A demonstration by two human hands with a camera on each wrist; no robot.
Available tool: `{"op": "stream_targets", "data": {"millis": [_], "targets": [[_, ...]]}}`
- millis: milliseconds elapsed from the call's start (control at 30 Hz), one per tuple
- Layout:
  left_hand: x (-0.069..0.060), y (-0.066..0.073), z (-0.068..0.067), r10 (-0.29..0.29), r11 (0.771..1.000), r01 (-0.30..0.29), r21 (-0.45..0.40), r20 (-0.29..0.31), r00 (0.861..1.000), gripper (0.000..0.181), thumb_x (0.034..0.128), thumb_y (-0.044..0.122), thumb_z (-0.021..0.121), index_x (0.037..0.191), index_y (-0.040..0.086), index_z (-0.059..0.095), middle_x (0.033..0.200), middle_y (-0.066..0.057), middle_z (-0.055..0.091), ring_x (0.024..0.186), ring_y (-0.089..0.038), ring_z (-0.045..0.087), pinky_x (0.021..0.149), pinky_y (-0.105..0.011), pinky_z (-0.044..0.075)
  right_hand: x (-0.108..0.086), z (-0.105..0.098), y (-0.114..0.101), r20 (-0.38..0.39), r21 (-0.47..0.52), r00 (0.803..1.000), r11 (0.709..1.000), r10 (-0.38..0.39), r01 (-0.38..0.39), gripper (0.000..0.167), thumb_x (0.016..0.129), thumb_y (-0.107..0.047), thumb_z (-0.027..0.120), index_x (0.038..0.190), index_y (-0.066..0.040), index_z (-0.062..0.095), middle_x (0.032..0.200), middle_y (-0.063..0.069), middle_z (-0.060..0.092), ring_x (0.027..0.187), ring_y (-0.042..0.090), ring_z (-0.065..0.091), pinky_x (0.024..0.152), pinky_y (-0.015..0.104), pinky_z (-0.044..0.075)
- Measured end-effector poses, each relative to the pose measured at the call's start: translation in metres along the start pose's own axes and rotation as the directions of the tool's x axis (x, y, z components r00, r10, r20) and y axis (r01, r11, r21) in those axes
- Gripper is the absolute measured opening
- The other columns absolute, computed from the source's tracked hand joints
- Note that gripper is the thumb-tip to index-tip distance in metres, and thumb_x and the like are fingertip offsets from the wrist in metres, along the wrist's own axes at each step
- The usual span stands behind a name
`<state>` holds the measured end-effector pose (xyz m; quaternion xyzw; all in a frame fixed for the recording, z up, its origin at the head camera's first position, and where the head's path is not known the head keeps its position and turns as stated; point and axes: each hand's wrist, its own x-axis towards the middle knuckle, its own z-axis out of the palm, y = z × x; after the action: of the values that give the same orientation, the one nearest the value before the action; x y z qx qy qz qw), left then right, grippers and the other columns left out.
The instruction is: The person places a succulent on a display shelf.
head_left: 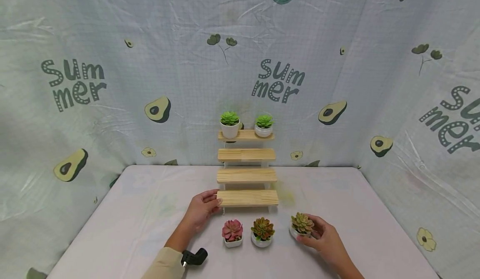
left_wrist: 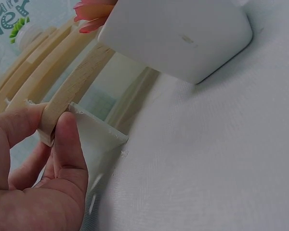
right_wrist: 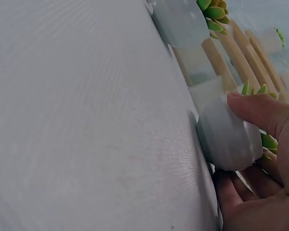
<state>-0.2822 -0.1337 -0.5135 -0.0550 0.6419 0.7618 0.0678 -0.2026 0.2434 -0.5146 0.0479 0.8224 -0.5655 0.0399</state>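
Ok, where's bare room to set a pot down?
The middle two steps of the wooden stand are bare, as is the lowest step, except at the left hand. The table is open right of the stand, beyond the right hand. Crowded: top step, with two green plants, and the front row: pink plant, brown plant, held pot.

head view looks forward and down from above — tilted wrist views, closer, share the wooden shelf.

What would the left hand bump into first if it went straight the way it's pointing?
The bottom wooden shelf. The left hand is pinching its left end, so it would probably push against it right away.
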Motion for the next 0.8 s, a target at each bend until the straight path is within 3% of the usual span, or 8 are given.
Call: {"op": "stream_targets", "data": {"millis": [367, 800], "targets": [[0.000, 0.000, 0.000, -0.002, 1.000, 0.002, 0.004, 0.010, 1.000, 0.046, 0.0958, 0.000, 0.068, 0.139, -0.007, 0.055, 0.113, -0.015, 0.067, 0.089, -0.016, 0.067, 0.076, -0.027, 0.061, 0.007, 0.003, -0.002, -0.052, -0.025, 0.999, 1.000, 0.005, -0.007, 0.076, 0.072, -0.020, 0.094, 0.137, -0.002, 0.060, 0.138, 0.020, 0.063, 0.127, 0.033, 0.063, 0.093, 0.030, 0.060], [0.003, -0.002, -0.002, -0.011, 1.000, 0.011, 0.002, 0.002, 1.000, 0.044, 0.0958, 0.000, 0.068, 0.138, -0.005, 0.056, 0.113, -0.014, 0.067, 0.090, -0.016, 0.068, 0.078, -0.028, 0.061, 0.028, 0.003, -0.027, -0.065, -0.005, 0.997, 0.999, -0.049, 0.049, 0.073, 0.076, -0.023, 0.092, 0.139, -0.008, 0.059, 0.140, 0.016, 0.062, 0.127, 0.029, 0.064, 0.093, 0.026, 0.059]]}}
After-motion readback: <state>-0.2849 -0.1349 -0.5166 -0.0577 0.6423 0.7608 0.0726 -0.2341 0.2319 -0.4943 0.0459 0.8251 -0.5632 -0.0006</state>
